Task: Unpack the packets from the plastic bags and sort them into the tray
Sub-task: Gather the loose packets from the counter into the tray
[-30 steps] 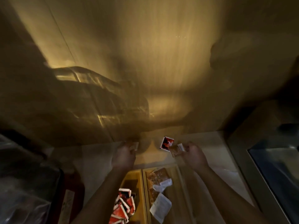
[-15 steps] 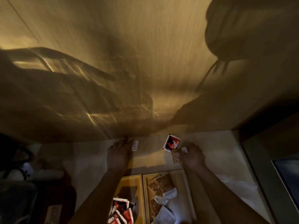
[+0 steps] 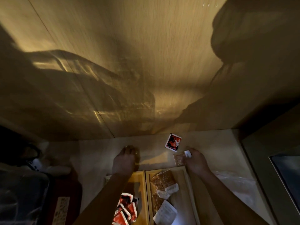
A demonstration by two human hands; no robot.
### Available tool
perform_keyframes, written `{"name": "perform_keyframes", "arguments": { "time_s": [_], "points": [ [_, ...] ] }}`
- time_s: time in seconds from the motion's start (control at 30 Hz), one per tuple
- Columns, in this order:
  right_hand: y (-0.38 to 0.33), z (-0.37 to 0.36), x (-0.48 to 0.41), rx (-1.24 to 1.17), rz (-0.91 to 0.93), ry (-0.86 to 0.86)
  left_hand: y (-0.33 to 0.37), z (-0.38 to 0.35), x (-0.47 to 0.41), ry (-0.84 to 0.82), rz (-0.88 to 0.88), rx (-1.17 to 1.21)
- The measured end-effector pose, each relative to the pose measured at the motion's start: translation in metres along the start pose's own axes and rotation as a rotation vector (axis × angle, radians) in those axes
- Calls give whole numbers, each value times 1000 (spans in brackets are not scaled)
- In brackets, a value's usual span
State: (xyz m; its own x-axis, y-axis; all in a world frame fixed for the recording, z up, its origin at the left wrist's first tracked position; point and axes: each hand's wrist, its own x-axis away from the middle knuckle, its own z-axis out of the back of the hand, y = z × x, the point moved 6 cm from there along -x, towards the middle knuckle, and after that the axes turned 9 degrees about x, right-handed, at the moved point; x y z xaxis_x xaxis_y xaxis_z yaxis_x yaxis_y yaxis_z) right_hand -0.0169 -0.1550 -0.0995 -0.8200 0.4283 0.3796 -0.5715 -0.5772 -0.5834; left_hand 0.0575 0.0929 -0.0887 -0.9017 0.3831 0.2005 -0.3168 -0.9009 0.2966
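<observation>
Beyond the tray (image 3: 186,179), right hand (image 3: 195,161) pinches a brown packet (image 3: 179,159); left hand (image 3: 125,161) (grip unclear) rests apart.

Two bare forearms, no sleeves, left grip (image 3: 124,161) and right grip (image 3: 195,161) ungloved, ringless.

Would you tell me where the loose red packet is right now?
The red packet lies on the counter by the wall, beyond the tray, just past the right hand.
</observation>
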Motion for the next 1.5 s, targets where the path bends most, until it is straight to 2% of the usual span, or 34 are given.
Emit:
{"name": "perform_keyframes", "arguments": {
  "time_s": [0.07, 0.17, 0.23, 0.27, 0.5, 0.67, 0.73, 0.9, 0.97, 1.03, 1.1, 1.23, 1.37, 1.5],
  "points": [
    [-2, 6, 5, -68, -14, 24, -8, 8, -1, 78, 92, 161],
    [-9, 20, 12, -213, -17, 74, -22, 27, 5, 287, 315, 797],
    [-11, 25, 15, -313, -24, 82, -18, 28, 12, 294, 435, 1228],
    [-12, 26, 17, -357, -24, 76, -12, 26, 16, 269, 470, 1369],
    [-22, 28, 50, -613, 53, -134, 40, 11, 59, -77, 520, 1599],
    [-1, 17, 77, -532, 30, -312, 68, -13, 92, -184, 376, 1414],
    [10, 6, 85, -474, 3, -339, 74, -22, 99, -181, 311, 1269],
    [19, -13, 97, -13, 73, -300, 89, -25, 109, -160, 22, 760],
    [16, -16, 101, 175, 131, -253, 96, -21, 107, -85, -141, 579],
    [12, -18, 103, 299, 210, -219, 100, -15, 105, -13, -229, 483],
    [11, -17, 101, 310, 249, -209, 94, -10, 102, 33, -201, 462],
    [7, -4, 92, 225, 221, -109, 62, -2, 87, 157, -37, 436],
    [1, 6, 73, 141, 222, -57, 33, -15, 75, 5, 89, 211],
    [-11, 9, 47, 75, 198, -47, 26, -29, 76, -62, 39, 192]
  ]
}}
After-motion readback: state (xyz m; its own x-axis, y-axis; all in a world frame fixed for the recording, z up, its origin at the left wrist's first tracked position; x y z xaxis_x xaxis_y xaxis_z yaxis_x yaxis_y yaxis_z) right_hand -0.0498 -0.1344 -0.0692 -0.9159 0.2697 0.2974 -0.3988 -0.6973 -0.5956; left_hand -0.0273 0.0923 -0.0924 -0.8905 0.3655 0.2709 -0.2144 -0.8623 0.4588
